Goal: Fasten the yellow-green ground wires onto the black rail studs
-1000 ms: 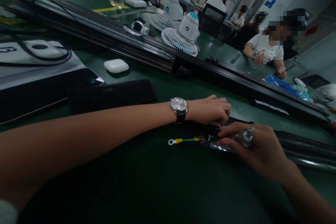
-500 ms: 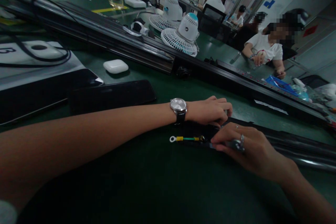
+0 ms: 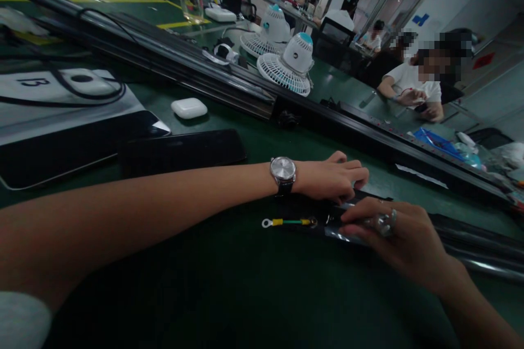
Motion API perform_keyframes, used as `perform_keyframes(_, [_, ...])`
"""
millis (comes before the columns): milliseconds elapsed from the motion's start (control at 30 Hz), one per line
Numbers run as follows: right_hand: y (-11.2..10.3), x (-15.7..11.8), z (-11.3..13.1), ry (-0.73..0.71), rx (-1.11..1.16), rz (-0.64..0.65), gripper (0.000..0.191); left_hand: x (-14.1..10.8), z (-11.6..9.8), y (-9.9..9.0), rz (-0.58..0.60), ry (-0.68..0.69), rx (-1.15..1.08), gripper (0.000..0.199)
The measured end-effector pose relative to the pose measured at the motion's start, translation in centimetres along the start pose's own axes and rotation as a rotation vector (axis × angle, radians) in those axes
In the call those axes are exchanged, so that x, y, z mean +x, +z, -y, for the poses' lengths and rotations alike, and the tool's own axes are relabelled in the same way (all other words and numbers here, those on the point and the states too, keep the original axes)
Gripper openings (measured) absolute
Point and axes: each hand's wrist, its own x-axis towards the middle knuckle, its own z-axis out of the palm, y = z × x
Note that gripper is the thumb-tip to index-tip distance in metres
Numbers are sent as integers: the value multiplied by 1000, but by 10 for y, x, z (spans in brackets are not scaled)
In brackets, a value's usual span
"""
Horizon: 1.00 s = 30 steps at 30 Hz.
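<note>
The green wire lies at one end of the black strip, ring lug leftward. Right of the wire, my right hand is slanted, thumb and forefinger pinching a greyish thing. Beyond the wire, my left hand stretches palm-down, fingers bent; I can't tell whether they grip. Left beyond the wire lies a dark phone.
</note>
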Motion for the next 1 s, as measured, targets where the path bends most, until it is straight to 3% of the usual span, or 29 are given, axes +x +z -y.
perform_keyframes(167, [7,0,3,36,5,-77,6,-3,0,0,-42,9,31,10])
perform_keyframes(400, [14,5,7,24,-2,-71,6,-3,-1,-4,-36,7,119,11])
perform_keyframes(600, [14,5,4,0,36,-5,7,-1,-1,-2,-38,11,32,13])
perform_keyframes(800, [-2,6,-2,-129,59,216,16,3,-4,-6,-106,98,15,20])
perform_keyframes(900, [-9,5,-2,-150,92,219,20,6,-4,-6,-100,104,16,21])
perform_keyframes(1000, [-10,3,0,-63,72,149,15,7,-4,-7,-50,81,47,19])
